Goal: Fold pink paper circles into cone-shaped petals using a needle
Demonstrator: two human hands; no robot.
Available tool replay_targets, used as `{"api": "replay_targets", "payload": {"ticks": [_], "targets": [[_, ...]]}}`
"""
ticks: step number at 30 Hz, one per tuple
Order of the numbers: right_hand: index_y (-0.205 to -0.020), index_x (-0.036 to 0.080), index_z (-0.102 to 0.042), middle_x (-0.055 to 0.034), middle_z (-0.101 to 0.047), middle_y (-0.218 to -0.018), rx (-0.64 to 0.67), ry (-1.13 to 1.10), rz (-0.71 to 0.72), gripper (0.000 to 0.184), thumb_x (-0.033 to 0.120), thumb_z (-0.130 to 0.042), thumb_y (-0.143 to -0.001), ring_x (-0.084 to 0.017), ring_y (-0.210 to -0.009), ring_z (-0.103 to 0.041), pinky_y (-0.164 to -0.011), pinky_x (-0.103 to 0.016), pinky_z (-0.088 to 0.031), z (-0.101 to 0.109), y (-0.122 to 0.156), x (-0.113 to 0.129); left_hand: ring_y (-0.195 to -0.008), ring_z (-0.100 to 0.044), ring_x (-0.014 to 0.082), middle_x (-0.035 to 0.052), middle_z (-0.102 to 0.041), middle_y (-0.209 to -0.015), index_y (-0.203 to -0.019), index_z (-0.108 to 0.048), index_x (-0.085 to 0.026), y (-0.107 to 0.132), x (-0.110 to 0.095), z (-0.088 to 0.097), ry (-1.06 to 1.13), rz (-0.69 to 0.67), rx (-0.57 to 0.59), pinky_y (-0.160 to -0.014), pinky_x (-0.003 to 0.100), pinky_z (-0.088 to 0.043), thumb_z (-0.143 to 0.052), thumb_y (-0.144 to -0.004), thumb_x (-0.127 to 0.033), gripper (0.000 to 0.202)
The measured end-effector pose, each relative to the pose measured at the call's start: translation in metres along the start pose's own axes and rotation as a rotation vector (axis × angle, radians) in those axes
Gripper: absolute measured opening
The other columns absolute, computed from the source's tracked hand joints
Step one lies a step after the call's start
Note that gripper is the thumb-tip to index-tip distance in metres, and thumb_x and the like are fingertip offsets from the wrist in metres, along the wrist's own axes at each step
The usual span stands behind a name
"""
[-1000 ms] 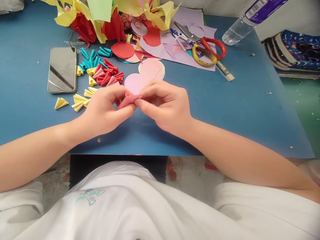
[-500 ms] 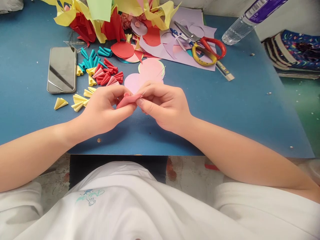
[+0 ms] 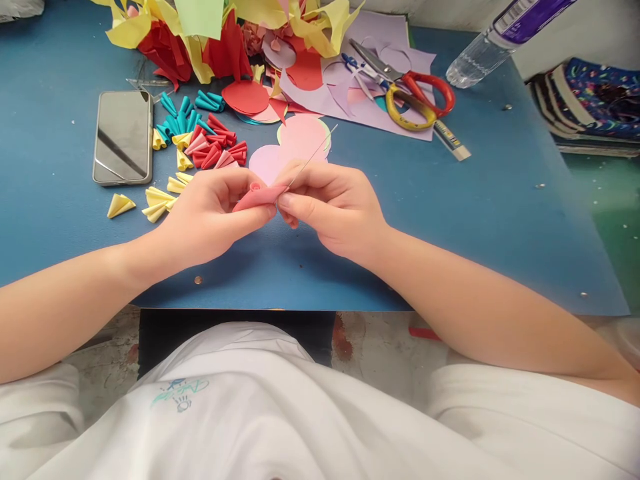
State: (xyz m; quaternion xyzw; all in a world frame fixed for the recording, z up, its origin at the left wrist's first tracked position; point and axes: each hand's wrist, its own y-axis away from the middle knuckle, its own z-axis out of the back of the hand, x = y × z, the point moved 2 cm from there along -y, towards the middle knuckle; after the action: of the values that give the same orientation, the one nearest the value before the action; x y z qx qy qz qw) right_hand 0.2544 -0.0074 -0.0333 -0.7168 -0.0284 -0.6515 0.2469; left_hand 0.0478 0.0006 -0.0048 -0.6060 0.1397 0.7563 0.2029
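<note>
My left hand [image 3: 210, 217] pinches a rolled pink paper cone [image 3: 257, 195] between thumb and fingers, just above the blue table [image 3: 450, 220]. My right hand [image 3: 333, 207] is closed at the cone's tip and holds a thin needle or wire [image 3: 315, 152] that slants up to the right. Right behind my hands lie pink paper circles [image 3: 295, 143]. Left of them sits a pile of finished small cones [image 3: 200, 140] in teal, red, pink and yellow.
A phone [image 3: 123, 137] lies face up at the left. Scissors [image 3: 410, 93] with red and yellow handles rest on lilac paper [image 3: 380, 113] at the back. Coloured paper scraps [image 3: 210, 33] heap along the far edge. A plastic bottle [image 3: 495, 40] lies at the back right.
My right hand has drawn the thin needle out past the cone's tip, so it now shows slanting up to the right. The cone and left hand have hardly moved.
</note>
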Motion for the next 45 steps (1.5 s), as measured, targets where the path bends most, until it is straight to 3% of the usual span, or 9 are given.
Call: {"api": "replay_targets", "payload": {"ticks": [5, 14, 18, 21, 27, 34, 45], "targets": [[-0.084, 0.026, -0.085, 0.0001, -0.078, -0.085, -0.173, 0.028, -0.045, 0.024, 0.036, -0.107, -0.086, -0.014, -0.065, -0.061, -0.064, -0.035, -0.058, -0.001, 0.002, 0.002, -0.065, -0.043, 0.0134, -0.0008, -0.048, -0.071, -0.070, -0.062, -0.023, 0.000, 0.000, 0.001, -0.050, 0.032, -0.031, -0.056, 0.032, -0.032, -0.086, -0.089, -0.036, 0.034], [-0.085, 0.034, -0.083, -0.0033, -0.081, -0.092, -0.132, 0.101, -0.081, 0.020, 0.044, -0.099, -0.091, -0.025, -0.081, -0.073, -0.058, -0.040, -0.060, 0.003, 0.001, -0.004, -0.067, -0.046, 0.0126, -0.0007, -0.051, -0.074, -0.074, -0.070, -0.021, 0.000, 0.002, 0.002, -0.032, 0.066, -0.030, -0.057, 0.029, -0.031, -0.089, -0.088, -0.037, 0.029], [-0.085, 0.036, -0.081, -0.0024, -0.080, -0.091, -0.148, 0.118, -0.096, 0.023, 0.048, -0.101, -0.089, -0.026, -0.082, -0.074, -0.060, -0.042, -0.062, 0.002, 0.002, -0.001, -0.068, -0.044, 0.0115, -0.0019, -0.046, -0.072, -0.072, -0.069, -0.020, 0.001, 0.000, 0.002, -0.064, 0.071, -0.023, -0.061, 0.028, -0.032, -0.085, -0.092, -0.040, 0.032], [-0.084, 0.034, -0.081, -0.0012, -0.079, -0.088, -0.167, 0.091, -0.073, 0.023, 0.043, -0.101, -0.089, -0.024, -0.077, -0.071, -0.065, -0.042, -0.062, 0.000, 0.002, 0.003, -0.070, -0.044, 0.0122, -0.0018, -0.047, -0.074, -0.077, -0.074, -0.020, 0.001, 0.000, 0.002, -0.084, 0.079, -0.031, -0.063, 0.029, -0.034, -0.084, -0.091, -0.040, 0.027], [-0.082, 0.027, -0.083, 0.0016, -0.080, -0.083, -0.182, 0.023, 0.000, 0.009, 0.021, -0.087, -0.088, -0.015, -0.065, -0.062, -0.064, -0.036, -0.057, -0.004, 0.000, 0.006, -0.076, -0.052, 0.0176, 0.0025, -0.062, -0.081, -0.092, -0.084, -0.024, 0.000, 0.008, 0.006, -0.054, 0.108, -0.033, -0.061, 0.033, -0.035, -0.086, -0.092, -0.042, 0.018], [-0.081, 0.024, -0.084, 0.0022, -0.078, -0.080, -0.221, 0.062, 0.014, 0.007, 0.023, -0.090, -0.086, -0.013, -0.065, -0.061, -0.064, -0.035, -0.055, -0.006, 0.001, 0.006, -0.077, -0.058, 0.0166, 0.0023, -0.065, -0.088, -0.095, -0.083, -0.024, -0.002, 0.019, 0.008, 0.058, 0.134, -0.029, -0.064, 0.034, -0.039, -0.090, -0.091, -0.037, 0.015], [-0.083, 0.026, -0.087, 0.0017, -0.082, -0.085, -0.188, -0.010, 0.010, 0.009, 0.018, -0.089, -0.087, -0.013, -0.065, -0.064, -0.071, -0.036, -0.063, -0.007, 0.001, 0.008, -0.075, -0.056, 0.0177, 0.0012, -0.063, -0.079, -0.081, -0.077, -0.025, -0.003, 0.010, 0.006, 0.050, 0.137, -0.011, -0.064, 0.037, -0.034, -0.089, -0.084, -0.035, 0.016]]}}
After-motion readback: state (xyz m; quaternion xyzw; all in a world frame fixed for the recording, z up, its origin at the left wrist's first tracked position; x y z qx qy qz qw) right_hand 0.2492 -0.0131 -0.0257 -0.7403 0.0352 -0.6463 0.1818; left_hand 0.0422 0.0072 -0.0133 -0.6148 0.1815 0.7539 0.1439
